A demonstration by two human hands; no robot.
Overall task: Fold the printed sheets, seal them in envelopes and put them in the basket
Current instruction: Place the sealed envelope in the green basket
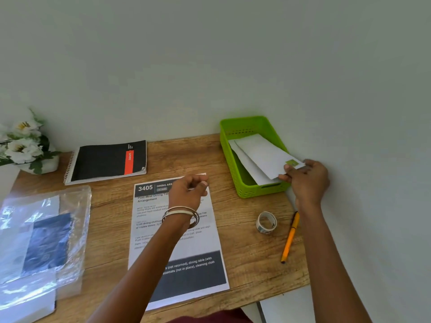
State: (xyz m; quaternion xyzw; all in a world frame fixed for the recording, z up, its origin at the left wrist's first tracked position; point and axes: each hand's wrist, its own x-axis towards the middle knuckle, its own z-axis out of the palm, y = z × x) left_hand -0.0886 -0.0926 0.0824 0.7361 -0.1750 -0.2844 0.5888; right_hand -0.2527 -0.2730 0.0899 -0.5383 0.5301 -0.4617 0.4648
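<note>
A: Where's the envelope (265, 157)?
B: I see it half inside the green basket (233, 145), corner pinched by right hand (307, 180) fingers at 5 o'clock.
A: Left hand (189, 192)?
B: Curled loosely, holding nothing, over the printed sheet (177, 250) top edge.

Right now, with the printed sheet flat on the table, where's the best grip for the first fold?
Probably the printed sheet's near short edge, which overhangs the table front. Come from the person's side and pinch a near corner from below. It lies flat, so other edges offer no purchase, and the left hand is over the far end.
</note>
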